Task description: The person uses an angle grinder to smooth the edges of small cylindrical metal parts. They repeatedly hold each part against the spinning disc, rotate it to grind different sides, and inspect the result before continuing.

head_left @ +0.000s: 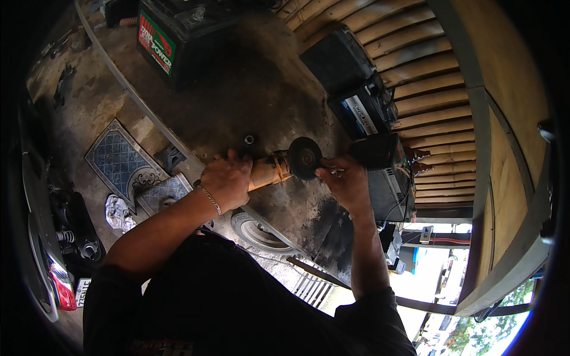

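An angle grinder with an orange-brown, worn body [268,172] lies across the workbench in front of me. My left hand [227,178] is wrapped around its body. On its right end is a dark round grinding disc [304,158], face up. My right hand [345,181] is closed at the disc's lower right edge, thumb and fingertips pinching the rim. A small glint shows between those fingers, too small to name. Just beyond my left hand, a small metal socket or nut [249,139] rests on the bench.
Dark stains mark the workbench [261,77]. A large black battery [178,47] stands at the far left, and more batteries [359,110] line the slatted wooden wall [427,101]. A boxy dark device [386,178] sits right of my right hand. Below left are patterned tiles [122,157] and a motorcycle [65,237]; a wheel [258,231] is under the edge.
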### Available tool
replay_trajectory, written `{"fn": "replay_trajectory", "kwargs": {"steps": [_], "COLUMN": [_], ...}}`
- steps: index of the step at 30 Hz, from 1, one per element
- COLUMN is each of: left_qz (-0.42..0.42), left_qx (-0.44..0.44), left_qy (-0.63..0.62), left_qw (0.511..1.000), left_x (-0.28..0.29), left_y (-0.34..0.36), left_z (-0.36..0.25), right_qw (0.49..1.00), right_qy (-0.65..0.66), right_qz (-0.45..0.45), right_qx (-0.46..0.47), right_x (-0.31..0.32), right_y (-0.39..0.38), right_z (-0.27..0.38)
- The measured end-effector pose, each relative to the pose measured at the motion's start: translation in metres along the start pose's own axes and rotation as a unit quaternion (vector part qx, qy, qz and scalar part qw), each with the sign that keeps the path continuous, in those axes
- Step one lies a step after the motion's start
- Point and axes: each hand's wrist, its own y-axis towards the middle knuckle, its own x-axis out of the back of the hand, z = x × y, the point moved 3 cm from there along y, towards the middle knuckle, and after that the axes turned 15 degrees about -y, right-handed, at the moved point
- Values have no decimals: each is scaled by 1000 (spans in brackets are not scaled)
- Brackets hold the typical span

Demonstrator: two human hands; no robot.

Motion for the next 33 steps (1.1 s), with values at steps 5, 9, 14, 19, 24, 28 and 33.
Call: {"fn": "replay_trajectory", "kwargs": {"steps": [5, 9, 14, 19, 24, 28, 33], "left_qz": [-3, 4, 19, 5, 4, 5, 8], "left_qx": [-1, 2, 5, -3, -3, -8, -5], "left_qy": [8, 12, 10, 18, 7, 2, -3], "left_qw": [1000, 1000, 1000, 1000, 1000, 1000, 1000], "left_x": [0, 1, 2, 1, 0, 0, 2], "left_y": [0, 1, 1, 1, 1, 1, 1], "left_z": [0, 0, -1, -1, 1, 1, 0], "right_qw": [999, 1000, 998, 996, 996, 993, 991], "right_qy": [-33, -27, -49, -63, -70, -89, -95], "right_qz": [2, 10, 26, 53, 52, 72, 94], "right_qx": [19, 4, 3, -19, -29, -19, -22], "right_x": [2, 2, 4, 6, 5, 7, 11], "right_y": [-1, 0, 4, 6, 7, 8, 12], "right_z": [-3, -3, 2, 5, 5, 4, 9]}}
